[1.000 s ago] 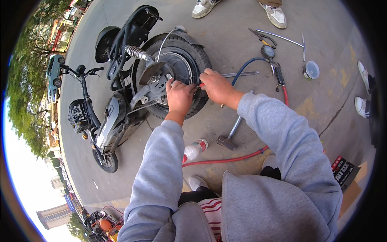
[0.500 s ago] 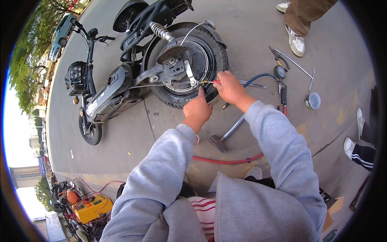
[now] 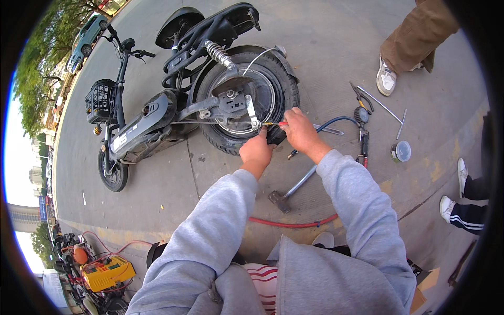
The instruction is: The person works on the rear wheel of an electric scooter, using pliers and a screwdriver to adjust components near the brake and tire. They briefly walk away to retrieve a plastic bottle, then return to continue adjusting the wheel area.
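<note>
Working at the rear wheel [image 3: 269, 97] of an electric scooter [image 3: 149, 113], had right hand [image 3: 302, 131] wrapped around the handle of a slim red-handled tool [image 3: 283, 124]. Had that tool across the tyre [image 3: 290, 97], tip at the lower end of the silver lever arm [image 3: 251, 111], just inside the tyre edge. Held left hand [image 3: 256, 152] just below, index finger up by the tip; couldn't tell if pinching anything. Had only a narrow gap between hands.

Saw a flat steel bar [image 3: 332, 130] and blue hose [image 3: 341, 119] just right of right hand, so tight on that side. Noted a steel-handled hammer [image 3: 299, 184] below, near right forearm, head toward lower left. Spotted red hose [image 3: 291, 225] curving between hammer and body. Found pressure gauge [image 3: 361, 115], pliers [image 3: 363, 98] and T-handle wrench [image 3: 382, 104] grouped farther right, with a round tub [image 3: 402, 151] below them.

Had a wide stretch of grey pavement [image 3: 157, 205] between left forearm and front wheel [image 3: 121, 179], more beyond the tyre toward a bystander's shoe [image 3: 386, 80].
</note>
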Action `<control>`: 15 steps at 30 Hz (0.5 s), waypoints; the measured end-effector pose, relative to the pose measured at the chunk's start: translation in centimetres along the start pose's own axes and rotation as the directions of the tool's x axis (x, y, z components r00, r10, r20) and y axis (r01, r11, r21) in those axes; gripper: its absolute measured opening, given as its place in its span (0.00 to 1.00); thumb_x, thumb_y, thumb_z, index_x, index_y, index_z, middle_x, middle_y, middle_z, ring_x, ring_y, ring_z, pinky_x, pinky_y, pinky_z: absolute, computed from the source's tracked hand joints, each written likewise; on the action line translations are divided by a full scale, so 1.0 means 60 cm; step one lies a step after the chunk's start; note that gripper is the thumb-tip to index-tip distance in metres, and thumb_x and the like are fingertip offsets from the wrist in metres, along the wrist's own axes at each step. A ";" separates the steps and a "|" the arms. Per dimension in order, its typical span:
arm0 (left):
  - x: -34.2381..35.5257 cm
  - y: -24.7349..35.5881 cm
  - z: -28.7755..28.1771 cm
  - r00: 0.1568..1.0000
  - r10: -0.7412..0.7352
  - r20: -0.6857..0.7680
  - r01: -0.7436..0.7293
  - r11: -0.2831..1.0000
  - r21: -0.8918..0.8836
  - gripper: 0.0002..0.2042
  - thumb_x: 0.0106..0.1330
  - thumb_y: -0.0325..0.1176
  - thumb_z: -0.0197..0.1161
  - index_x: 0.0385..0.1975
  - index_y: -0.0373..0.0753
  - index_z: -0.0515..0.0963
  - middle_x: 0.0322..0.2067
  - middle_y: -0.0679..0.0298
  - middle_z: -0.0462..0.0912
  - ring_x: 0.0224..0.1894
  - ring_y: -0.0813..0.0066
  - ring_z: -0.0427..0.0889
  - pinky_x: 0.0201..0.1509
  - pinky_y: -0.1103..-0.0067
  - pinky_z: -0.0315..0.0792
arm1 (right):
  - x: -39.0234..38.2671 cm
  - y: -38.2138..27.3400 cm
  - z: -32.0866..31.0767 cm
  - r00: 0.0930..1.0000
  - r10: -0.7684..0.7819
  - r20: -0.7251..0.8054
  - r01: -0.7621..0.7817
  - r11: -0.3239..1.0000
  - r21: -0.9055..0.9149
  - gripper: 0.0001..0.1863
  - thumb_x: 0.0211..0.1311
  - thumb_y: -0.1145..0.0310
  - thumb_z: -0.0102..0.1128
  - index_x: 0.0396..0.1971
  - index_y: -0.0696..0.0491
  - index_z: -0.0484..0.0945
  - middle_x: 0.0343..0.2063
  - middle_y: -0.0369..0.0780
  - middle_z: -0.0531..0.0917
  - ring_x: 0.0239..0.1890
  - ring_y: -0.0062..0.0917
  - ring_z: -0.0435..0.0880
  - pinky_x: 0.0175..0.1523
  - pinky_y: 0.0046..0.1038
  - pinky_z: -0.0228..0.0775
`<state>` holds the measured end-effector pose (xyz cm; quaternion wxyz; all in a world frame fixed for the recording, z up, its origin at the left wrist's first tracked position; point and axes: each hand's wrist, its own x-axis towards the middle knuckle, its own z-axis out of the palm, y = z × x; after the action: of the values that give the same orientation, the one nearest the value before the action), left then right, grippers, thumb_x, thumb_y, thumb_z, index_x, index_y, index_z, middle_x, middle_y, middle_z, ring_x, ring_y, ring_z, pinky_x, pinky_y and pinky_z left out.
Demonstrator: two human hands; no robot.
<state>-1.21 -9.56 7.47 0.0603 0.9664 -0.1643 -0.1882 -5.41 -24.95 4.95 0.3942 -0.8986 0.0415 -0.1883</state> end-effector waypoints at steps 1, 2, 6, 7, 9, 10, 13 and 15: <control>0.001 -0.002 0.000 1.000 0.004 -0.001 -0.004 1.000 -0.013 0.36 0.55 0.48 0.71 0.66 0.54 0.67 0.42 0.56 0.86 0.44 0.56 0.84 0.45 0.64 0.77 | -0.001 -0.001 -0.002 1.000 0.010 0.011 -0.010 1.000 0.000 0.09 0.61 0.71 0.60 0.31 0.60 0.71 0.33 0.51 0.74 0.38 0.50 0.74 0.44 0.45 0.68; 0.002 -0.004 0.001 1.000 0.005 0.000 -0.005 1.000 -0.019 0.36 0.55 0.47 0.71 0.66 0.54 0.67 0.42 0.56 0.86 0.45 0.56 0.84 0.46 0.64 0.77 | -0.001 -0.003 -0.003 1.000 0.020 0.021 -0.020 1.000 0.000 0.09 0.61 0.71 0.60 0.32 0.60 0.71 0.33 0.51 0.74 0.39 0.50 0.74 0.44 0.45 0.68; 0.002 -0.006 0.001 1.000 0.007 -0.005 -0.007 0.999 -0.046 0.36 0.54 0.47 0.72 0.66 0.54 0.68 0.42 0.56 0.85 0.45 0.56 0.84 0.46 0.64 0.77 | -0.004 -0.006 -0.004 0.993 0.102 0.057 -0.103 0.995 -0.001 0.09 0.61 0.71 0.61 0.31 0.59 0.71 0.34 0.51 0.74 0.39 0.50 0.75 0.44 0.45 0.69; 0.001 -0.006 0.001 1.000 0.002 -0.004 -0.002 0.998 -0.059 0.36 0.54 0.47 0.72 0.65 0.54 0.68 0.42 0.56 0.85 0.45 0.56 0.84 0.46 0.64 0.77 | -0.005 -0.006 -0.003 0.993 0.102 0.060 -0.100 0.994 -0.037 0.09 0.61 0.71 0.61 0.31 0.59 0.71 0.34 0.51 0.75 0.39 0.50 0.75 0.44 0.45 0.69; 0.001 -0.005 0.000 1.000 0.005 -0.007 -0.006 0.998 -0.056 0.36 0.54 0.46 0.72 0.65 0.54 0.68 0.42 0.55 0.85 0.45 0.55 0.84 0.47 0.64 0.77 | -0.006 -0.005 0.002 0.991 0.108 0.077 -0.099 0.990 -0.105 0.09 0.61 0.71 0.60 0.31 0.60 0.71 0.34 0.50 0.75 0.39 0.50 0.75 0.44 0.45 0.69; 0.000 -0.006 0.001 1.000 0.004 -0.007 -0.004 0.998 -0.056 0.36 0.54 0.46 0.72 0.65 0.53 0.68 0.42 0.55 0.85 0.45 0.55 0.84 0.47 0.63 0.77 | -0.006 -0.003 0.004 0.996 0.067 0.056 -0.061 0.993 -0.104 0.10 0.61 0.70 0.60 0.31 0.60 0.71 0.34 0.51 0.75 0.39 0.50 0.75 0.44 0.45 0.69; 0.000 -0.008 0.001 0.999 0.029 -0.020 -0.030 0.998 -0.063 0.35 0.54 0.46 0.72 0.65 0.53 0.68 0.42 0.54 0.85 0.45 0.54 0.84 0.46 0.63 0.77 | -0.002 0.001 0.005 0.999 -0.032 0.010 0.033 0.996 -0.085 0.10 0.62 0.70 0.60 0.32 0.60 0.70 0.35 0.51 0.74 0.38 0.50 0.75 0.44 0.46 0.69; 0.000 -0.010 0.002 0.999 0.029 -0.019 -0.031 0.997 -0.068 0.35 0.54 0.45 0.72 0.65 0.53 0.68 0.41 0.54 0.85 0.44 0.54 0.84 0.46 0.63 0.77 | -0.002 -0.001 0.004 0.996 -0.080 -0.028 0.079 0.995 -0.063 0.10 0.62 0.70 0.60 0.32 0.60 0.70 0.35 0.51 0.74 0.38 0.50 0.75 0.43 0.46 0.69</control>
<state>-1.08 -8.99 7.26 0.0973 0.9629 -0.1718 -0.1842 -5.43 -24.72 4.78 0.3576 -0.9084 0.0175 -0.2160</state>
